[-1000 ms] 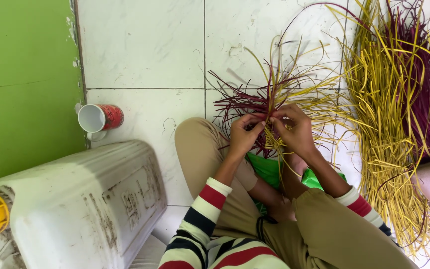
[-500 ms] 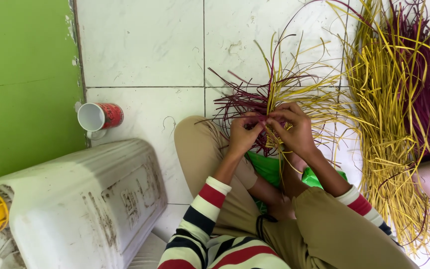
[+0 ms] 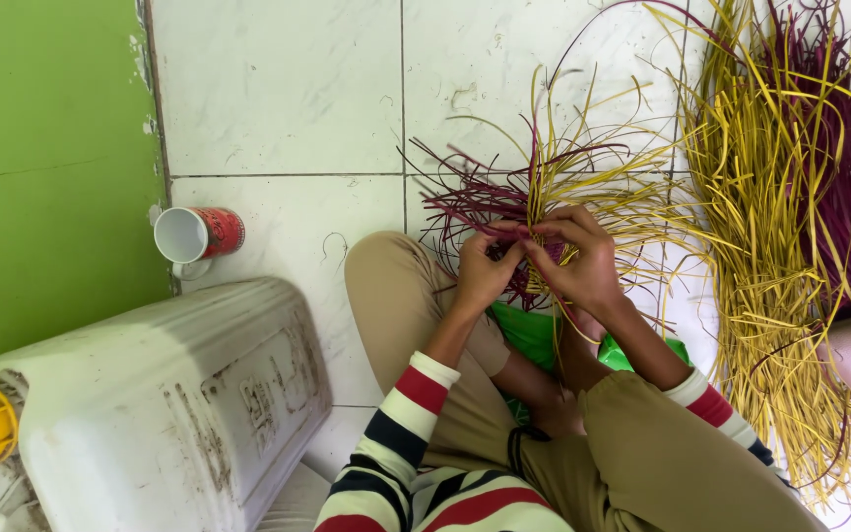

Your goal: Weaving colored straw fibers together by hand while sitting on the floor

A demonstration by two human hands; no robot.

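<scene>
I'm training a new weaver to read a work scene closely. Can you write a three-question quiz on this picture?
1. True or false: both hands pinch the woven piece of yellow and maroon strips.
2. The mug lies: A) upright on the container, B) on its side on the tiled floor, C) in the person's lap.
3. Fill in: the loose strip pile lies to the person's ____.

Key: 1 true; 2 B; 3 right.

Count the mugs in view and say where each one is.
1. The mug lies on its side on the white tiled floor, against the green wall, just beyond the white jerrycan. Others may be hidden.
</scene>
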